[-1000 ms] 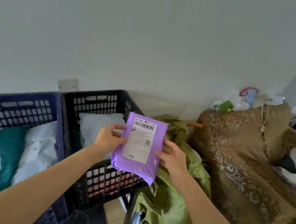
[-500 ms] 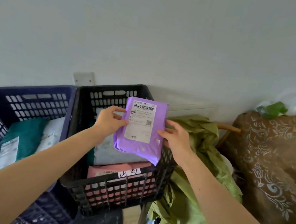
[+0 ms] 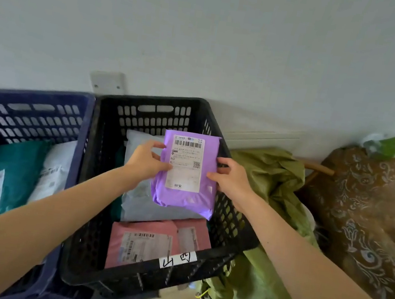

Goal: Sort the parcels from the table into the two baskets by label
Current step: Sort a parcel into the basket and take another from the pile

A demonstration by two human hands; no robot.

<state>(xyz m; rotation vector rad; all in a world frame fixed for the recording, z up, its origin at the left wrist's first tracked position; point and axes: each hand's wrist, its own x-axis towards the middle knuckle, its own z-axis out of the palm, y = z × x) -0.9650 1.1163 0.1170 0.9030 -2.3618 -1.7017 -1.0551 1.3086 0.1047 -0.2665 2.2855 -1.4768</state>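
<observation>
Both hands, left (image 3: 146, 165), right (image 3: 232, 181), grip purple parcel (image 3: 179, 201), moved further over blk basket (image 3: 153, 98).

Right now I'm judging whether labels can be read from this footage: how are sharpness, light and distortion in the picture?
Head view: soft, even light, no glare; on the purple parcel the barcode is distinct but fine print blurs; the black basket is dim inside; wide-angle bending curves the blue basket near the left edge.
</observation>
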